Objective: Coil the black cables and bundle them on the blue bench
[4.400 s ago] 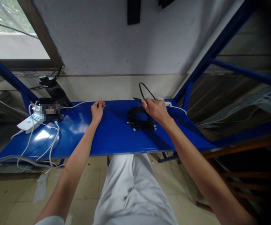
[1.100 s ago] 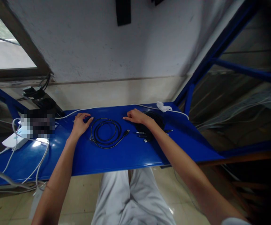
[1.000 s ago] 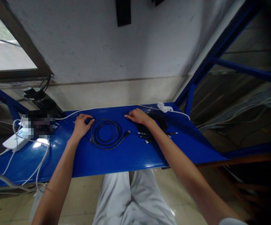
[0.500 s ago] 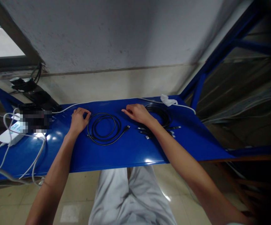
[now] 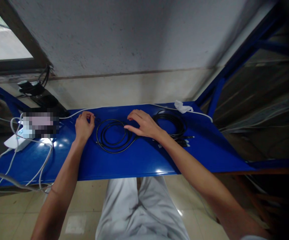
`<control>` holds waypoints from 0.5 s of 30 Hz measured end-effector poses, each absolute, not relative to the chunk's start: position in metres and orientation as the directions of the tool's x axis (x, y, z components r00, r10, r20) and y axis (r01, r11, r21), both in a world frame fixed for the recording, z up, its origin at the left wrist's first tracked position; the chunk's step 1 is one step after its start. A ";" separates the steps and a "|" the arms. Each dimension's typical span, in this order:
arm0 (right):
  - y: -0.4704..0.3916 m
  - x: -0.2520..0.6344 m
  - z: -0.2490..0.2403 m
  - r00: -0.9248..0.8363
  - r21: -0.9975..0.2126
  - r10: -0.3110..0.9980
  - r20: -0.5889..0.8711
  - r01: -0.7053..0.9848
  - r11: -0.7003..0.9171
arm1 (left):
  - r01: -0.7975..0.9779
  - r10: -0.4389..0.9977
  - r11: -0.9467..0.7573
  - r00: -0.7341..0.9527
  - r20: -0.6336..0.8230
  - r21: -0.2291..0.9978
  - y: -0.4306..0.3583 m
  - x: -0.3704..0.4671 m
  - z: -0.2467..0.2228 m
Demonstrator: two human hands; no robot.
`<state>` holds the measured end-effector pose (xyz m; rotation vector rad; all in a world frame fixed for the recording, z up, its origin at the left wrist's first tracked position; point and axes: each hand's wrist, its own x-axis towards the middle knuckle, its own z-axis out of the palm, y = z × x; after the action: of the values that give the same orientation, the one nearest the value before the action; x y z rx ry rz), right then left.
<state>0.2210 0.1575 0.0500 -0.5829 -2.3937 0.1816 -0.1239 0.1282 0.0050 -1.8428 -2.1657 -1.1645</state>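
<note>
A single black cable [image 5: 114,152] lies in a loose coil on the blue tabletop [image 5: 124,166], between my two hands. Left of it, my left hand [image 5: 84,126] is closed in a pinch; a thin dark bit shows by the fingertips, too small to name. My right hand [image 5: 143,124] reaches over the coil's right side, thumb and fingers apart, with nothing seen between them. Its palm hides the connector end of the cable. Beyond the right wrist rests a thicker bundle of coiled black cables [image 5: 181,125], several plugs pointing right.
At the left are a white power strip [image 5: 18,140], tangled white cords [image 5: 44,163] and a dark cylindrical object [image 5: 44,98], with a blurred patch before it. Crumpled white plastic [image 5: 183,107] lies at the back right. A blue frame post [image 5: 216,96] rises at the right.
My right hand has opened and come down towards the coil, now covering its connector. My left hand stays pinched beside the coil. The view has shifted slightly.
</note>
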 end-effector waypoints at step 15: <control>0.129 0.180 0.009 -0.915 -0.139 0.182 0.359 0.141 0.980 | 0.794 0.736 -0.088 -0.356 0.576 0.602 0.127 -0.122 0.007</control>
<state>0.1804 0.1286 0.0086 -0.2324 -2.7487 0.1555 -0.1224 0.1269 0.0074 -1.7468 -2.0795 -1.4539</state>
